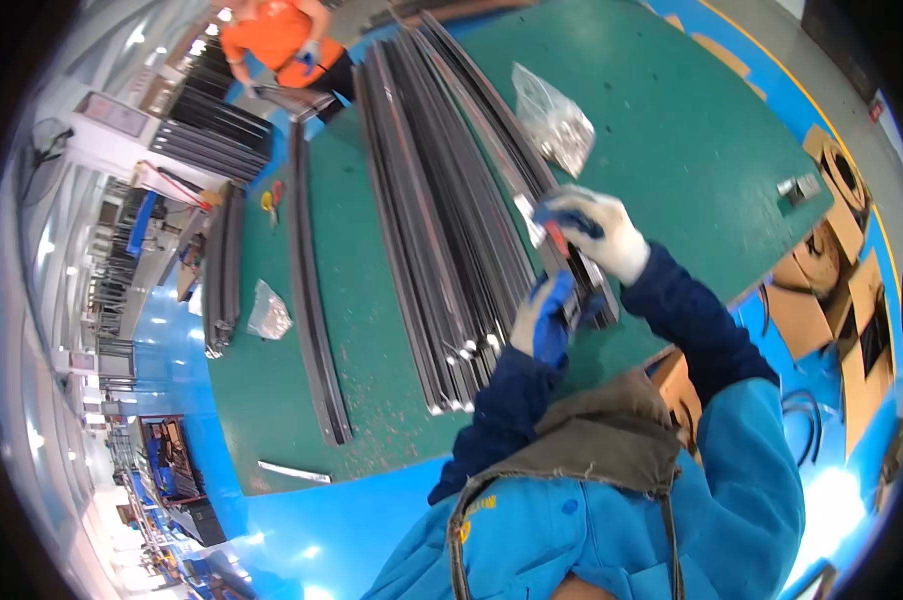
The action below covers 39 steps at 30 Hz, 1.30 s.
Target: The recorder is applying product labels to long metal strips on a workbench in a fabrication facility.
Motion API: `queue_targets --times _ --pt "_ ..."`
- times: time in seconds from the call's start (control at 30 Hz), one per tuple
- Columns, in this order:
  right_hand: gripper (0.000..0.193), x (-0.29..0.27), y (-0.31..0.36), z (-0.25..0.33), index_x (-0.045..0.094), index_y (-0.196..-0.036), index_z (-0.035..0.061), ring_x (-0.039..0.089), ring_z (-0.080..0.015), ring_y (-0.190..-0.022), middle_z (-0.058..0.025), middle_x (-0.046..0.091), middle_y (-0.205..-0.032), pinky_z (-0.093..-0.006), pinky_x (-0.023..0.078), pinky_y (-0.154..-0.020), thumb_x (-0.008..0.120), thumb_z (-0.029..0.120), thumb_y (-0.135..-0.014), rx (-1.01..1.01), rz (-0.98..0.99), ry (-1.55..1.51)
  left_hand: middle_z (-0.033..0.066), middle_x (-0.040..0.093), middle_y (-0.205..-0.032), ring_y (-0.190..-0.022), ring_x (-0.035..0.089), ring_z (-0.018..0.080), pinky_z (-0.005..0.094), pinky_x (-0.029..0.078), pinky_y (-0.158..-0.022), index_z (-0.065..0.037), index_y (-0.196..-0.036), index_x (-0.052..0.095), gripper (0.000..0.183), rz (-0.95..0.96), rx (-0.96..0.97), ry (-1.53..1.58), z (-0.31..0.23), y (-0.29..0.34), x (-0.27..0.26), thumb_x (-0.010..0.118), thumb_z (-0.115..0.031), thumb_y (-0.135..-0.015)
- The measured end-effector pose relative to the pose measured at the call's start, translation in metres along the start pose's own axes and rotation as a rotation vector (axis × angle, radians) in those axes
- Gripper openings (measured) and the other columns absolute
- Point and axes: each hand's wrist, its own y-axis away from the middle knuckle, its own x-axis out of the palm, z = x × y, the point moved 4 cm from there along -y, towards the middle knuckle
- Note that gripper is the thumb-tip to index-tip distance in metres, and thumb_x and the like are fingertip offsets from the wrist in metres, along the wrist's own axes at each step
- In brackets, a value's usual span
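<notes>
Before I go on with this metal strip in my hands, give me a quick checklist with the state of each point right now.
1. Left hand on the near end of the metal strip: ok, gloved fingers wrap it.
2. Right hand on the strip further up: ok, it presses from above.
3. What sits under the right hand's fingers: cannot tell, the glove hides it.
4. Strip kept apart from the stack of strips: ok, it lies at the stack's right edge.
5. Bag of small parts within view: ok, on the green table beyond the hands.
6. Other person away from my hands: ok, at the far end.
</notes>
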Motion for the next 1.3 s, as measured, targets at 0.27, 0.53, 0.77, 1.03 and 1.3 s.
queue_targets --times 0.27,0.53,0.77,1.03,1.3 --pt "0.038 -0.003 0.003 0.022 0.061 -0.097 0.0012 0.059 -0.0244 -0.081 -0.0112 0.062 -0.098 -0.0295 0.046 -0.074 0.064 -0.005 -0.06 0.138 0.109 -0.068 0.0092 0.063 -0.099 -0.083 0.06 0.0175 0.0284 0.05 -0.078 -0.001 -0.11 0.055 0.029 -0.082 -0.061 0.077 0.014 0.005 -0.014 0.056 -0.017 -0.086" --pt "0.039 -0.003 0.008 0.013 0.061 -0.096 0.0001 0.058 -0.0236 -0.078 -0.0104 0.062 -0.097 -0.0287 0.046 -0.073 0.065 -0.005 -0.057 0.112 0.076 -0.037 0.0106 0.062 -0.101 -0.087 0.06 0.0187 0.0309 0.049 -0.083 -0.001 -0.11 0.054 0.027 -0.086 -0.088 0.119 0.016 -0.001 -0.019 0.055 -0.014 -0.087" --pt "0.042 0.002 0.007 0.006 0.06 -0.096 0.0017 0.061 -0.0235 -0.078 -0.0086 0.064 -0.096 -0.0279 0.047 -0.071 0.063 -0.006 -0.056 0.095 0.035 -0.006 0.0112 0.061 -0.102 -0.089 0.059 0.0192 0.0323 0.049 -0.083 -0.001 -0.11 0.054 0.026 -0.127 -0.068 0.077 0.016 -0.002 -0.017 0.054 -0.014 -0.087" --pt "0.04 0.002 0.003 0.017 0.061 -0.095 0.0022 0.061 -0.024 -0.077 -0.0084 0.064 -0.095 -0.0285 0.047 -0.07 0.063 -0.006 -0.056 0.095 0.04 0.049 0.0118 0.061 -0.102 -0.089 0.059 0.0194 0.032 0.049 -0.083 0.0 -0.11 0.054 0.027 -0.098 -0.033 0.081 0.015 0.0 -0.014 0.053 -0.014 -0.088" --pt "0.039 0.002 0.012 0.018 0.061 -0.095 0.0025 0.061 -0.0237 -0.076 -0.0088 0.064 -0.096 -0.0284 0.047 -0.07 0.062 -0.006 -0.056 0.085 0.012 0.012 0.0112 0.061 -0.1 -0.088 0.058 0.0175 0.0295 0.048 -0.084 0.003 -0.106 0.055 0.024 -0.078 -0.073 0.089 0.021 0.002 -0.016 0.052 -0.012 -0.087"
